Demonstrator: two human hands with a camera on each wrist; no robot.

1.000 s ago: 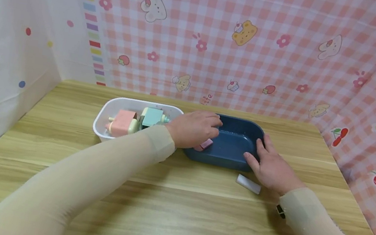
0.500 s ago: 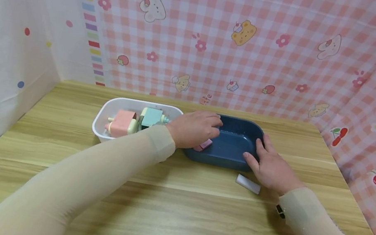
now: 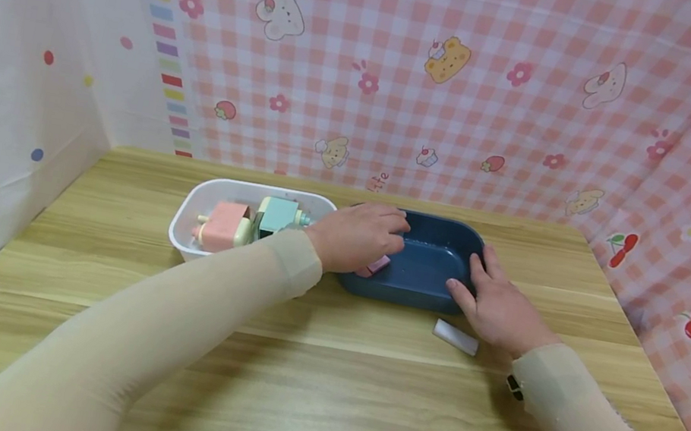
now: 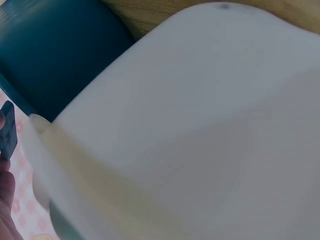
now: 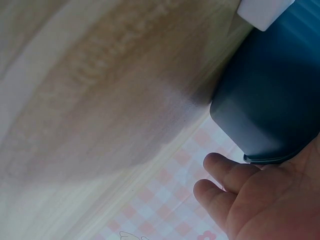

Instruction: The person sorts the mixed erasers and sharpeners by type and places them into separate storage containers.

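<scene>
My left hand point(image 3: 357, 238) is over the left end of a dark blue tub point(image 3: 417, 299). In the left wrist view, its fingers pinch a flat dark teal piece point(image 4: 7, 131); the hand hides that piece in the head view. Below the hand, a small pink block point(image 3: 373, 266) lies inside the tub. My right hand point(image 3: 505, 313) rests on the tub's right end, thumb and one finger reaching over the rim. Other fingers point(image 5: 215, 195) of it extend fairly straight along the outside in the right wrist view.
A white tub point(image 3: 181, 217) stands left of the blue one, holding a boxy pink and cream item point(image 3: 225, 227) and a mint-green one point(image 3: 279, 215). A white block point(image 3: 456, 337) lies on the wooden table point(image 3: 314, 395) before the blue tub. Patterned cloth point(image 3: 373, 59) hangs behind.
</scene>
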